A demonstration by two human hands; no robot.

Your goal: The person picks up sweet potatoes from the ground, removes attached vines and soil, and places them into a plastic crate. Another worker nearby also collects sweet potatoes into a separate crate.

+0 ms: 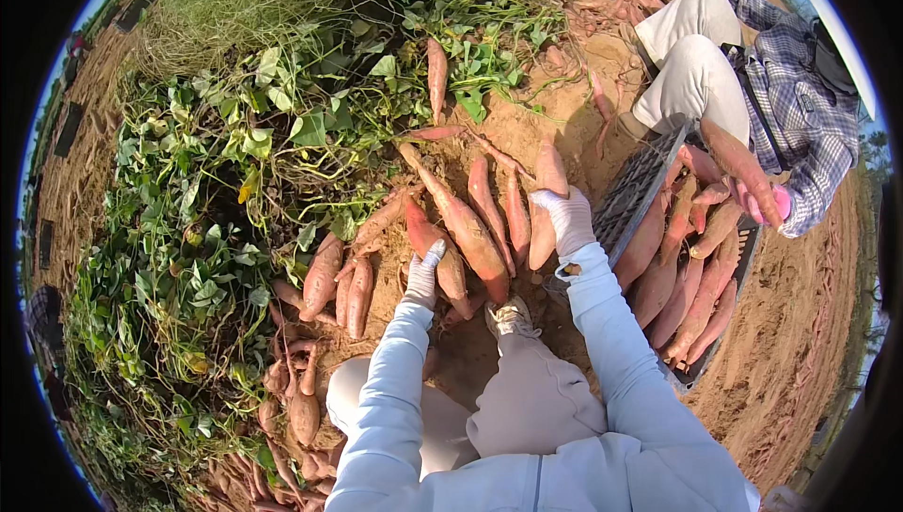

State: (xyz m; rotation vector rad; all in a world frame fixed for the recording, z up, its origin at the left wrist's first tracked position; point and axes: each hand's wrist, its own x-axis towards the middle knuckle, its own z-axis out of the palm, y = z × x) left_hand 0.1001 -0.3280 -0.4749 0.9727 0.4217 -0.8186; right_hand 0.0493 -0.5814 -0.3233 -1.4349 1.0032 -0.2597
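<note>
My left hand [423,278], in a whitish glove, grips a reddish sweet potato [451,269] from its left side. In my right hand [570,218], gloved alike, is a paler, long sweet potato [544,233], held near its middle. Between the two hands a large, tapering sweet potato [465,226] lies on the soil with its lower end by my shoe [509,317]. Two slimmer sweet potatoes, one [488,205] and another [518,219], rest to its right. My fingers' undersides are hidden.
A dark plastic crate [635,194] filled with sweet potatoes stands to the right. Beside it a crouching person in a checked shirt holds a sweet potato [741,163] over it with a pink-gloved hand [765,203]. Leafy vines [204,244] cover the left; more roots [303,417] lie lower left.
</note>
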